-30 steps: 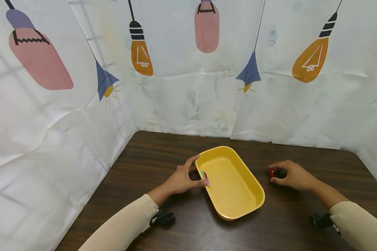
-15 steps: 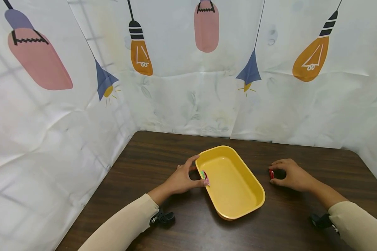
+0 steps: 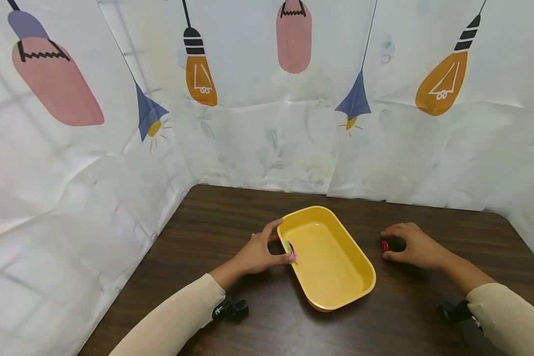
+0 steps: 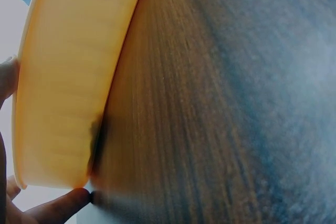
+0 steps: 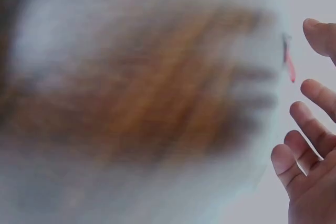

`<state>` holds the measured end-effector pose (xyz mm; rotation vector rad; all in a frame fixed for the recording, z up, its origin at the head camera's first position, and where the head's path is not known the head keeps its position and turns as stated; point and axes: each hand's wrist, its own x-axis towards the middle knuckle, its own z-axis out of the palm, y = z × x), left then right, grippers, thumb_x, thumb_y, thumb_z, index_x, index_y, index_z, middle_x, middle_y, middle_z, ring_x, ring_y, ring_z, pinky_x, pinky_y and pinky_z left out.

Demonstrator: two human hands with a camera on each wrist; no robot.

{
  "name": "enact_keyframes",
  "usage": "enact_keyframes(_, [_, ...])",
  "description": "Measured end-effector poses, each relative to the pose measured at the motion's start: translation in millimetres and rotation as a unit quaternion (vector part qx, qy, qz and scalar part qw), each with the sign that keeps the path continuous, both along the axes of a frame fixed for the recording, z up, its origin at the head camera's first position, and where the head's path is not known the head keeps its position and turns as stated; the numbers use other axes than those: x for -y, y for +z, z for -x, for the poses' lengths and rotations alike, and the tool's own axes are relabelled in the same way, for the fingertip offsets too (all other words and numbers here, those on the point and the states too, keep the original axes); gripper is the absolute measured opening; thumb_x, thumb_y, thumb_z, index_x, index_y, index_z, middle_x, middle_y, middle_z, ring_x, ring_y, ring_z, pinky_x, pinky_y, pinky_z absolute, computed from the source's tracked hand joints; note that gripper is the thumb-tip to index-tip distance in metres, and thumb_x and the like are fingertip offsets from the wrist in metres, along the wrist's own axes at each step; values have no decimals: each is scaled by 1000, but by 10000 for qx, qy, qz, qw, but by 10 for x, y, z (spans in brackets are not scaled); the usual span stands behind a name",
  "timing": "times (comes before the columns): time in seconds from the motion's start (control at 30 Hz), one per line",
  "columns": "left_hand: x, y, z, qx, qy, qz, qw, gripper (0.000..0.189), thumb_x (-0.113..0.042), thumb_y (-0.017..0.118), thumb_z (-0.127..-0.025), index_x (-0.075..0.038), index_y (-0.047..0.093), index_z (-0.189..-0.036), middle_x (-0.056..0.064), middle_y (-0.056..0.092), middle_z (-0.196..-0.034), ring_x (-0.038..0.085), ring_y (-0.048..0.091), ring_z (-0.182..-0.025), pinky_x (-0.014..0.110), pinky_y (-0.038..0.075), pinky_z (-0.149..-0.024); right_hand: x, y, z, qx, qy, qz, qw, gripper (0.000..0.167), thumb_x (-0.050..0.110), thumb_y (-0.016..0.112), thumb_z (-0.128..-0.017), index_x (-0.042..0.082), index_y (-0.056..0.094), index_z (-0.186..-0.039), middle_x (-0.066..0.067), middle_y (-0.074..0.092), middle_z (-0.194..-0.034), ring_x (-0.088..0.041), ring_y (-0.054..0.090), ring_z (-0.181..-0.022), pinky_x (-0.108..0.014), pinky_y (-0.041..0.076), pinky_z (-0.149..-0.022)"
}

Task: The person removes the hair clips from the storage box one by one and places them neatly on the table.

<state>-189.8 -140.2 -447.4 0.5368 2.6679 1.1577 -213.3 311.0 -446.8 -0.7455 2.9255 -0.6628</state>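
My left hand (image 3: 263,254) holds the left side of a yellow plastic tray (image 3: 333,264), its thumb at the rim and the other fingers along the outer side. In the left wrist view a finger (image 4: 65,203) touches the tray's bottom edge. Small thin loops (image 3: 291,251) in green, pink and dark red lie inside the tray beside the left thumb; their kind is unclear. On the table to the right, my right hand (image 3: 416,247) arches round a small red object (image 3: 384,245). In the right wrist view its fingers are apart, and the red object lies beyond the fingertips.
A dark wood-grain table (image 3: 231,207) carries everything. White sheeting (image 3: 258,148) printed with lamps stands along its back and left. Black straps with small devices (image 3: 231,307) sit at both sleeve cuffs.
The right hand has shifted very slightly about the red object, which looks a little turned. The left hand and the tray have stayed in place.
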Motion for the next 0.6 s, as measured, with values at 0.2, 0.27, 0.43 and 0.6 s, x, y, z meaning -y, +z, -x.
enact_keyframes(0.2, [2, -3, 7, -28, -29, -1, 10000, 105, -64, 78, -81, -32, 20, -163, 10, 62, -141, 18, 56, -132, 65, 0, -118, 39, 140, 31, 103, 1, -26, 9999, 64, 47, 82, -86, 5, 67, -132, -21, 57, -138, -47, 42, -130, -70, 39, -99])
enact_keyframes(0.27, [4, -6, 7, -31, -40, 18, 10000, 105, -65, 78, -81, -32, 20, -163, 9, 62, -140, 18, 56, -132, 65, 0, -118, 64, 185, 41, 109, 37, -29, 9999, 64, 47, 82, -87, 5, 67, -132, -21, 56, -139, -47, 41, -131, -71, 39, -99])
enact_keyframes(0.43, [10, -12, 4, -18, -68, -7, 10000, 107, -65, 78, -81, -30, 20, -164, 10, 62, -140, 20, 56, -132, 66, 1, -118, 136, 311, 61, 49, 119, -65, 9999, 63, 46, 81, -88, 4, 67, -133, -20, 56, -140, -47, 41, -131, -70, 40, -99])
enact_keyframes(0.6, [14, 0, -6, 4, -60, -5, 10000, 106, -65, 78, -81, -31, 20, -163, 10, 62, -140, 20, 56, -132, 65, 0, -119, 227, 430, 95, -61, 276, -63, 9996, 63, 45, 82, -88, 6, 66, -134, -18, 57, -140, -46, 42, -132, -69, 39, -100])
